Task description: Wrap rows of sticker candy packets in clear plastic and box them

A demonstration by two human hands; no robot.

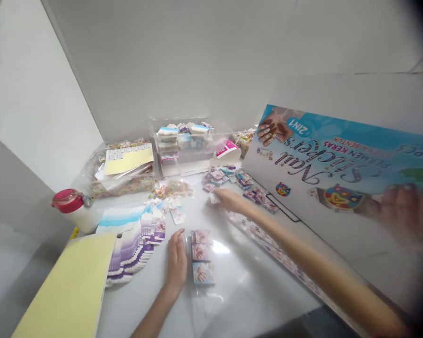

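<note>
My left hand [177,258] rests on its edge on the white table, fingers stretched out along a clear plastic sleeve [204,300]. Inside the sleeve, three small printed packets [202,252] line up in a column. Further forward, my right hand [227,201] reaches to a loose pile of similar small packets [218,175]. Its fingertips are pinched on a whitish small packet [213,199], slightly blurred. Beneath my right forearm runs a long strip of packets [264,239], partly hidden by the arm.
A large nail stickers box [320,169] stands at the right. Fanned purple-and-blue cards [134,249], a yellow sheet [66,286] and a red-lidded bottle [72,209] are at the left. Behind are a clear bin [186,157] and a bag of colourful candies [123,188].
</note>
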